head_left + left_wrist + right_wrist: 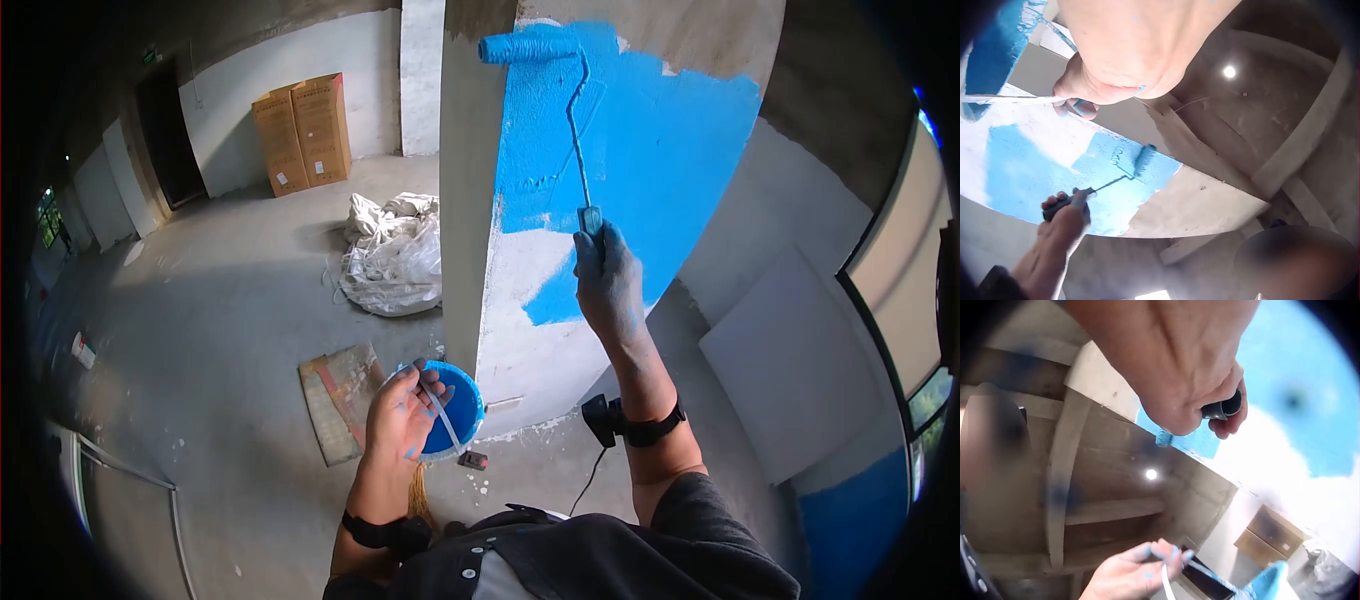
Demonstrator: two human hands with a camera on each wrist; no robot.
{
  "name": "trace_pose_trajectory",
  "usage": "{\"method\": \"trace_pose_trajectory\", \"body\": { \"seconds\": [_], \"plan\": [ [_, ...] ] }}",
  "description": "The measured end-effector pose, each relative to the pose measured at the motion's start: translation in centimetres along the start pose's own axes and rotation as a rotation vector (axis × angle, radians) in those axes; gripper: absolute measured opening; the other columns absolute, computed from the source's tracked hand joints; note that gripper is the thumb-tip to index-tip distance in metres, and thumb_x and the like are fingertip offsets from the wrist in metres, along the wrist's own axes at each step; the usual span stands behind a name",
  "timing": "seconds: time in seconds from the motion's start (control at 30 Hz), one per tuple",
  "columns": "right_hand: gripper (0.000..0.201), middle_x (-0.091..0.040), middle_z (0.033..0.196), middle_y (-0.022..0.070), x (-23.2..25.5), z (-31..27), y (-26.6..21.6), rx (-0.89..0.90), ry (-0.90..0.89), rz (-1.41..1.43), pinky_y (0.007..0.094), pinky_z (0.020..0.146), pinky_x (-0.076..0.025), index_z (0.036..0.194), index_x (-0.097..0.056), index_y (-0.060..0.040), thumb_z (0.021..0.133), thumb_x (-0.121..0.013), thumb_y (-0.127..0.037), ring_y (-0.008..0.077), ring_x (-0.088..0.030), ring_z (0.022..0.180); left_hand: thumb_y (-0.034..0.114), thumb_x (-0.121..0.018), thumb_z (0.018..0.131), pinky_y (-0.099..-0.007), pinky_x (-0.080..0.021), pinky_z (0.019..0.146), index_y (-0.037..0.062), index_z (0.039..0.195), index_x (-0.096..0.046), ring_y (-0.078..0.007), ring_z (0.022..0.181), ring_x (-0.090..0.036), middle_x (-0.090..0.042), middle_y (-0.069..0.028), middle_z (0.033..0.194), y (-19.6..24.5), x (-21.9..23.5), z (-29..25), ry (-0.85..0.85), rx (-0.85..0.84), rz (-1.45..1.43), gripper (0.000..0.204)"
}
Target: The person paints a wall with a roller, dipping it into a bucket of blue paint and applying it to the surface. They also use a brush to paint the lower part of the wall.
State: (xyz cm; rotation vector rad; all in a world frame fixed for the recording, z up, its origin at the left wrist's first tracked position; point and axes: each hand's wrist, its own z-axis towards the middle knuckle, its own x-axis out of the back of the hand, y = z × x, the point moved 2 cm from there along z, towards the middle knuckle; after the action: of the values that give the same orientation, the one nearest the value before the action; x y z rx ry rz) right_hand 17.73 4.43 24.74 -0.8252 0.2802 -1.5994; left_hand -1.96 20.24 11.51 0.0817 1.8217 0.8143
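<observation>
in the head view, the right hand (610,280) is at three o'clock, its fingers curled round the grip of a paint roller (592,222) with a grey, blue-smeared handle, a thin bent rod crusted in blue, and a cylindrical sleeve thick with ridged blue paint. the sleeve lies sideways at twelve o'clock, near the upper left edge of the painted face of a broad pillar (505,345) of pale, rough plaster. glossy blue paint (650,140) covers much of that face, its borders ragged, with chalky white plaster below and bare grey-beige above. at seven o'clock the left hand (402,412), palm up and flecked with blue, pinches the slim whitish curved handle of a round, blue-coated bucket (462,405), between its curled fingers and thumb. the bucket is just beside that hand, towards six o'clock, its circular rim rough with paint. a small dark block (473,461) sits on the smooth grey concrete floor (250,300) at six o'clock. flat, stained boards (335,405) lie at eight, crumpled white plastic sacks (395,255) slump at ten, and tall brown cardboard boxes (302,135) stand between ten and eleven.
</observation>
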Motion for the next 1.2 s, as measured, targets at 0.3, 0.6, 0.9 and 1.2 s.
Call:
{"method": "trace_pose_trajectory", "body": {
  "seconds": [0.3, 0.6, 0.9, 1.2],
  "plan": [
    [0.019, -0.048, 0.057, 0.0067, -3.0, -7.0, 3.3, -0.115, -0.036, 0.042, 0.028, 0.043, -0.036, 0.092, -0.051, 0.0009, 0.087, -0.047, -0.018, 0.0104, -0.046, 0.048, 0.015, -0.046, 0.085, -0.0419, -0.041, 0.085, 0.0035, 0.097, -0.051, -0.0185, 0.077, -0.052, -0.052, -0.0061, 0.084, 1.2, 5.1, -2.1, 0.034, -0.038, 0.006, 0.018],
    [0.024, -0.057, 0.071, 0.0233, -3.7, -16.9, 7.1, -0.223, -0.088, -0.197, 0.0437, 0.054, -0.044, 0.105, -0.047, -0.0028, 0.084, -0.051, -0.014, 0.0414, -0.056, 0.066, 0.015, -0.047, 0.085, -0.0405, -0.041, 0.085, 0.0052, 0.097, -0.052, -0.0177, 0.076, -0.053, -0.053, -0.0053, 0.083, 1.7, 9.8, -4.1, 0.175, 0.005, 0.07, 0.016],
    [0.018, -0.055, 0.064, 0.0229, -4.1, -14.1, 5.3, -0.12, -0.053, -0.252, 0.0483, 0.05, -0.041, 0.095, -0.045, -0.0043, 0.085, -0.05, -0.019, 0.0423, -0.054, 0.062, 0.014, -0.046, 0.084, -0.0397, -0.041, 0.084, 0.007, 0.099, -0.052, -0.0169, 0.077, -0.052, -0.054, -0.0042, 0.084, 2.0, 13.6, -5.8, 0.25, -0.013, 0.035, 0.017],
    [0.02, -0.054, 0.059, 0.0216, -3.1, -11.9, 2.1, -0.196, -0.075, -0.274, 0.0479, 0.047, -0.039, 0.092, -0.043, -0.003, 0.085, -0.049, -0.021, 0.0418, -0.053, 0.056, 0.015, -0.046, 0.085, -0.0383, -0.041, 0.085, 0.0075, 0.099, -0.052, -0.0165, 0.077, -0.052, -0.054, -0.0032, 0.082, 2.5, 15.0, -6.6, 0.306, -0.009, 0.022, 0.017]
  ]
}}
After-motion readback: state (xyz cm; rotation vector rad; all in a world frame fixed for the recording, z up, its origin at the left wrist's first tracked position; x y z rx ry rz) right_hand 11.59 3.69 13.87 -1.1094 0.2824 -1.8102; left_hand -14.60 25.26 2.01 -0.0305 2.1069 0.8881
